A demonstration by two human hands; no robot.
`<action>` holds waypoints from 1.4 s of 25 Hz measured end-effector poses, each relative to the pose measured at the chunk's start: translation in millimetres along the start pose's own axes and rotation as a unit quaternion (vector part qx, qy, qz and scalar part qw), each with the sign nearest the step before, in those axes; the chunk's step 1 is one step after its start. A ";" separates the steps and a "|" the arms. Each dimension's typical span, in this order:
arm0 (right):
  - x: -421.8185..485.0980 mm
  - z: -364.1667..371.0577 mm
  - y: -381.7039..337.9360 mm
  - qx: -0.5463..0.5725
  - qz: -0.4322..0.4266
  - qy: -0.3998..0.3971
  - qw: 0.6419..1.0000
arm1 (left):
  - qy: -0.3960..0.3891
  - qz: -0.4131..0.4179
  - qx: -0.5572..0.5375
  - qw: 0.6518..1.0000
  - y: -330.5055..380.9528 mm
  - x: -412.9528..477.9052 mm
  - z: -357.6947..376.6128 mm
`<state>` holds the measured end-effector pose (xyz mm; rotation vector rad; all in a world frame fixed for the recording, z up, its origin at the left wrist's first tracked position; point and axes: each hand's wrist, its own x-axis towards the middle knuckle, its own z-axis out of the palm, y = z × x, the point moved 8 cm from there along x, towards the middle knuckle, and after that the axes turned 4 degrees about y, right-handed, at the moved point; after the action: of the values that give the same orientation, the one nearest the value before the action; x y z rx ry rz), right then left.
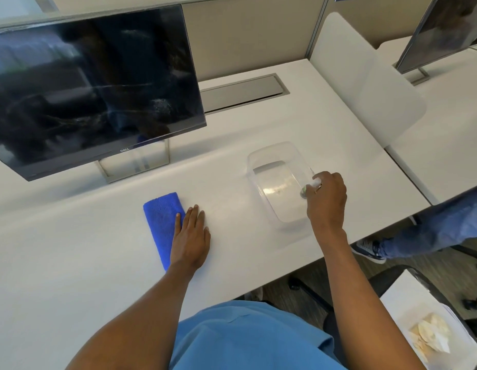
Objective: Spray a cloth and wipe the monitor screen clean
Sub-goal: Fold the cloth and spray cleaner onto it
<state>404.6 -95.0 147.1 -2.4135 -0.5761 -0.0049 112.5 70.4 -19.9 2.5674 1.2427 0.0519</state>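
Note:
A dark monitor [93,86] with smudges and streaks on its screen stands at the back left of the white desk [71,249]. A folded blue cloth [162,220] lies flat on the desk in front of it. My left hand [190,236] rests flat, fingers together, on the cloth's right edge and the desk. My right hand [326,201] is closed around a small spray bottle [309,186], of which only the white top and a dark part show, at the right rim of a clear plastic bin [261,156].
A grey cable hatch [242,93] is set in the desk behind the bin. A white divider panel [365,84] separates a second desk with another monitor [442,33]. Another person's legs [432,231] are at the right. A tray with crumpled paper [429,340] sits low right.

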 end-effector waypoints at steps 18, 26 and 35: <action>-135.1 138.6 -169.6 0.077 -0.201 -0.298 0.930 | 0.124 -0.047 -0.220 0.966 -37.2 -29.2 -49.1; -156.2 160.2 -182.0 0.117 -0.231 -0.324 0.910 | 0.131 -0.103 -0.347 0.923 -45.7 -23.5 -54.6; -147.7 165.1 -162.3 0.232 -0.141 -0.261 0.927 | 0.137 -0.121 -0.322 0.929 -46.6 -17.5 -46.5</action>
<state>182.5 56.6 91.9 -1.8420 -1.0305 0.6008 58.8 95.4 13.6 1.8687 1.3430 0.6690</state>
